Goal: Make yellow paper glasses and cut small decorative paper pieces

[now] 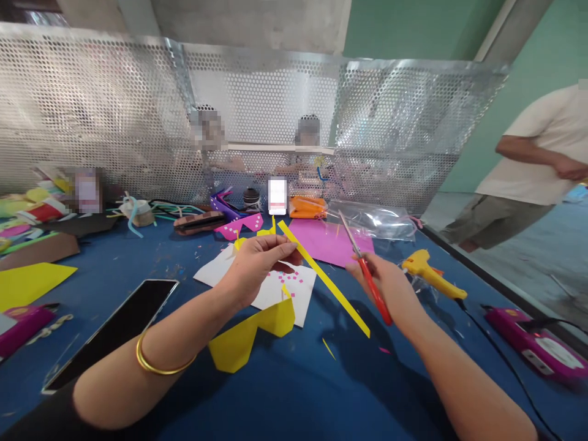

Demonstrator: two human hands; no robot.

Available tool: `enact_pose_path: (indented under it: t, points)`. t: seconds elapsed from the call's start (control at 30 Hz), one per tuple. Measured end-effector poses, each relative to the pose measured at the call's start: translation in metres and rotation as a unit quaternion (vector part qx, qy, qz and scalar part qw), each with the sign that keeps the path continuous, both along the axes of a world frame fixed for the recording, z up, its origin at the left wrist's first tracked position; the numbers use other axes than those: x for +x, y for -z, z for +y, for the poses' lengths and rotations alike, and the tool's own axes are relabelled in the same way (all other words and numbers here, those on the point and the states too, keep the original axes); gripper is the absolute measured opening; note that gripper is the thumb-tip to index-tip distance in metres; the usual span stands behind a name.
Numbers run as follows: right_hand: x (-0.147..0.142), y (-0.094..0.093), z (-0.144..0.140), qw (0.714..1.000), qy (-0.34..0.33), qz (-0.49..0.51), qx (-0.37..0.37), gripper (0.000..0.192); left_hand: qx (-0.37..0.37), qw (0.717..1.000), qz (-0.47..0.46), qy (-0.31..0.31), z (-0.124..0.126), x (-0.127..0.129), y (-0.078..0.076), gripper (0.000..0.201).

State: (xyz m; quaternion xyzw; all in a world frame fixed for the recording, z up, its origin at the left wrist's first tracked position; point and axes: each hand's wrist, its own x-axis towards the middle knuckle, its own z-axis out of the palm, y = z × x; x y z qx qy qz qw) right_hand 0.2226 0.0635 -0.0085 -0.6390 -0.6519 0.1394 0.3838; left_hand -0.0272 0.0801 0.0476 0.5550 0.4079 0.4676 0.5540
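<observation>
My left hand pinches a long narrow yellow paper strip near its upper end; the strip slants down to the right. In my right hand is a pair of scissors with red handles, its blades pointing up and away, apart from the strip. Below my left hand lies a yellow paper mask shape. A white sheet strewn with small pink paper squares lies beneath that hand. Behind it are a pink glasses-shaped cutout with white squares and a pink sheet.
A yellow glue gun and a magenta device with cords are on the right. At left lie a dark phone and yellow paper. A clear plastic bag sits before the perforated metal screen. A person stands at right.
</observation>
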Motion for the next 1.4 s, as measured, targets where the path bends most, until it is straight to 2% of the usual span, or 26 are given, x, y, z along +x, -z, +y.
enact_pose_path:
  t: [0.17,0.37,0.53,0.67,0.87,1.07,1.4]
  points:
    - [0.015,0.007,0.016,0.993,-0.031,0.105,-0.046,0.045,-0.012,1.0,-0.017,-0.01,-0.002,0.0,-0.002,0.014]
    - [0.003,-0.004,0.006,0.976,-0.081,0.201,-0.006,0.044,-0.008,1.0,-0.002,0.009,-0.005,0.001,-0.003,0.016]
    - [-0.022,-0.01,-0.017,0.941,-0.204,0.269,-0.021,0.044,-0.015,0.999,0.013,0.04,-0.008,0.008,0.006,0.016]
    - [-0.037,-0.01,-0.03,0.906,-0.252,0.335,-0.054,0.038,-0.023,0.997,0.026,0.063,-0.012,0.014,0.014,0.018]
    - [-0.044,-0.017,-0.038,0.91,-0.243,0.33,-0.055,0.03,-0.038,0.996,0.036,0.072,-0.014,0.016,0.017,0.017]
    - [-0.044,-0.017,-0.039,0.913,-0.235,0.33,-0.053,0.031,-0.041,0.996,0.022,0.07,-0.011,0.015,0.017,0.02]
    - [-0.041,-0.016,-0.037,0.921,-0.235,0.306,-0.052,0.033,-0.016,1.0,-0.025,0.003,-0.01,0.011,0.009,0.022]
